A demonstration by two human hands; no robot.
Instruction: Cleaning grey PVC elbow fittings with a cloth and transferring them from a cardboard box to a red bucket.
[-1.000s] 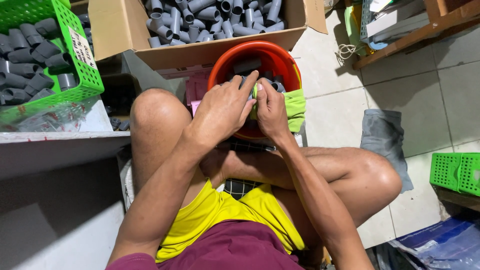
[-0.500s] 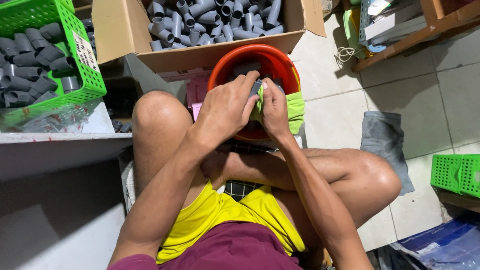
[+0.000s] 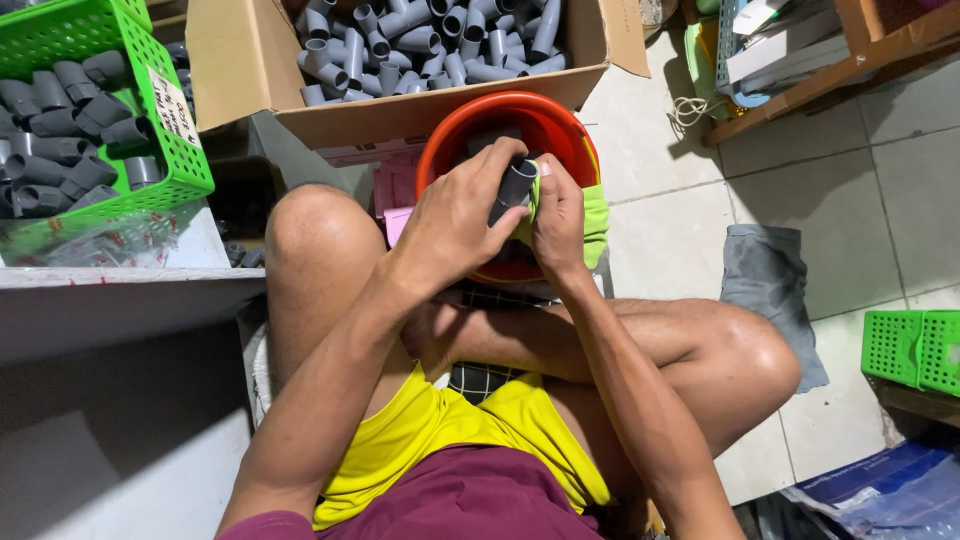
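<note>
far left of the red bucket (image 3: pixel 455 150), a green plastic basket (image 3: pixel 165 150) sits on a white shelf (image 3: pixel 120 290), filled with grey pipe fittings (image 3: pixel 60 140). between that basket and the bucket, just behind the bucket's far rim, an open cardboard box (image 3: pixel 400 115) holds many more grey pipe fittings (image 3: pixel 430 45). the person's bare knee (image 3: pixel 315 225) rises just left of the bucket and hides part of a pink object beside it. directly over the bucket, the left hand (image 3: pixel 455 225) is closed around a dark grey pipe fitting (image 3: pixel 515 185), fingers curled over its top. touching it on the right, the right hand (image 3: pixel 558 215) presses a lime green cloth (image 3: pixel 592 215) against the fitting, gripping the cloth. the two hands and the cloth cover most of the bucket's inside. right of the bucket, a grey rag (image 3: pixel 770 290) lies on the tiled floor (image 3: pixel 890 190), a wooden shelf (image 3: pixel 850 65) stands further back, and a second green basket (image 3: pixel 915 345) sits at the far right edge.
</note>
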